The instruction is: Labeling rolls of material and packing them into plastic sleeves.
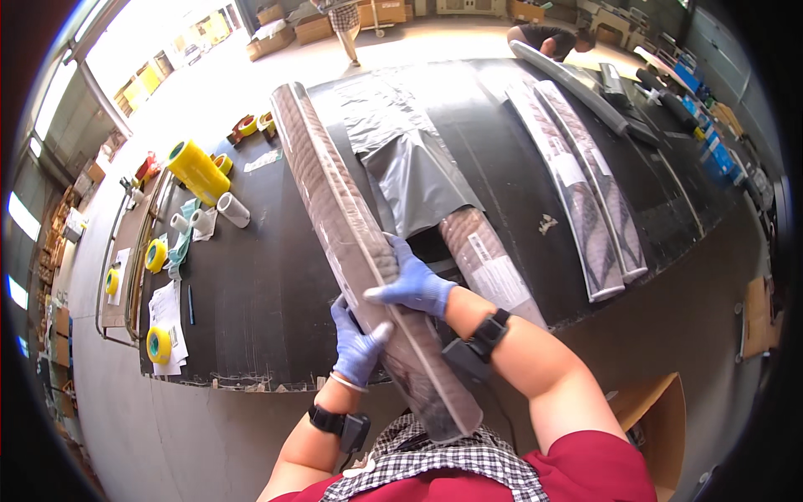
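Observation:
A long rolled rug in clear plastic wrap (335, 188), brown-grey and patterned, slants across the black table with its near end over the edge by my apron. My left hand (360, 347), in a pale blue glove, grips its left side. My right hand (411, 280), gloved alike, closes over it from the right, a little farther up. Just right of the roll lies another wrapped rug roll (493, 263) with a white label, its far part inside a silver-grey plastic bag (418, 180).
Two more wrapped rolls (577, 184) lie to the right, with a grey roll (577, 88) beyond. At left stand yellow tape rolls (199, 170), white tubes (233, 210), papers (167, 322) and a blue pen (191, 304). A cardboard box (661, 427) is at lower right. Two people are beyond the table.

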